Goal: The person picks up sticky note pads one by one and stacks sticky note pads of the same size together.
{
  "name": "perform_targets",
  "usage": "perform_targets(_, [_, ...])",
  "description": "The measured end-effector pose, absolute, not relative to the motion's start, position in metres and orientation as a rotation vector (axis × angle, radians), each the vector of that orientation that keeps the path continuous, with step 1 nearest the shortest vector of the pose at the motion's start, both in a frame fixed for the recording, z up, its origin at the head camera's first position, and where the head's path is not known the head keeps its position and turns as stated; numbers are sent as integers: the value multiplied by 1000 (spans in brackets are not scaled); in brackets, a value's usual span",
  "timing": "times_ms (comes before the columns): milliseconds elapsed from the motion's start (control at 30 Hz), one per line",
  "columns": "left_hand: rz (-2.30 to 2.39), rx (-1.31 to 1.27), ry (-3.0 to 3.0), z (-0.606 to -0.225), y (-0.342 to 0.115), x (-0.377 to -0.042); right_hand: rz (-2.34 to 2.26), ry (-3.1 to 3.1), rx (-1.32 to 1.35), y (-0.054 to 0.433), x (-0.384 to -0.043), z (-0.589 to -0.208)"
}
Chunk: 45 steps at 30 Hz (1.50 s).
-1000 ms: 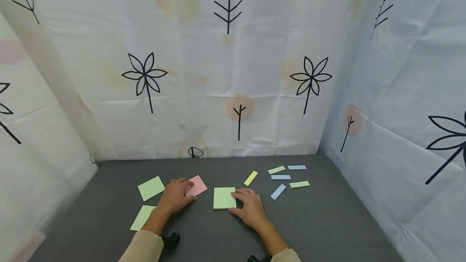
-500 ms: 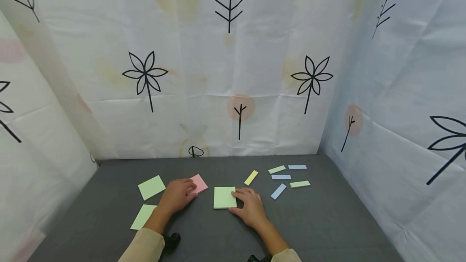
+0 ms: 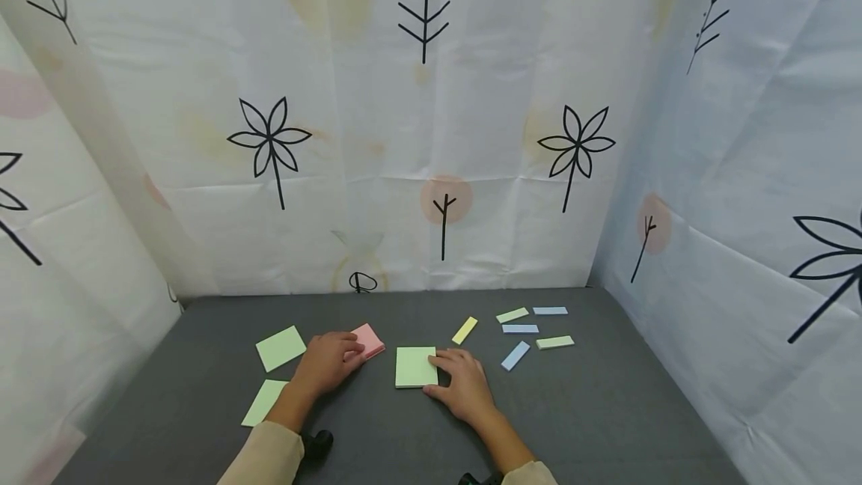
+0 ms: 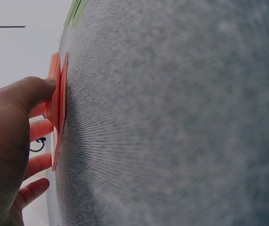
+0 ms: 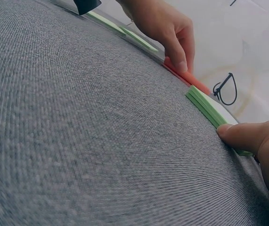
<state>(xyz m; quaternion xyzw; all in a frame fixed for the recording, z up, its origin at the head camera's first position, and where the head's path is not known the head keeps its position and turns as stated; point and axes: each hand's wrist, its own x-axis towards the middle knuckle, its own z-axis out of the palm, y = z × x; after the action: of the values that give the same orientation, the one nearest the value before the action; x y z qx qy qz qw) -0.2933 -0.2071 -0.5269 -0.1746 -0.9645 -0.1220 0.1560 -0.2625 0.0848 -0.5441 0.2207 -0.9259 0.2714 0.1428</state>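
My left hand pinches a pink sticky-note pad, thumb on its near edge and fingers at the far side. In the left wrist view the pad is parted: a thicker upper stack sits apart from a thin lower layer, and the two meet toward the lower end. To the right, my right hand holds a square pale green sticky-note pad by its right side. Its thumb presses the near edge of this green pad in the right wrist view, while the other fingers are mostly hidden there.
Two pale green squares lie at the left, one partly behind the left forearm. Small strips lie at the back right: a yellow one, blue ones and green ones. Patterned cloth walls surround the grey table.
The pink pad's near edge now shows a split between layers, its upper part slightly raised by the left hand. The right hand and the green pad stay in place.
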Motion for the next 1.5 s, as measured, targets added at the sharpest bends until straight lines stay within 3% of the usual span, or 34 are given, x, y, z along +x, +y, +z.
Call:
perform_targets(933, [-438, -557, -2746, -530, -214, -292, 782, -2655, 654, 86, -263, -544])
perform_targets(1300, [-354, -260, -2811, -527, -217, -281, 815, -2685, 631, 84, -264, -546])
perform_targets(1500, [-423, -221, -2777, -527, -216, -283, 801, -2696, 624, 85, -264, -546])
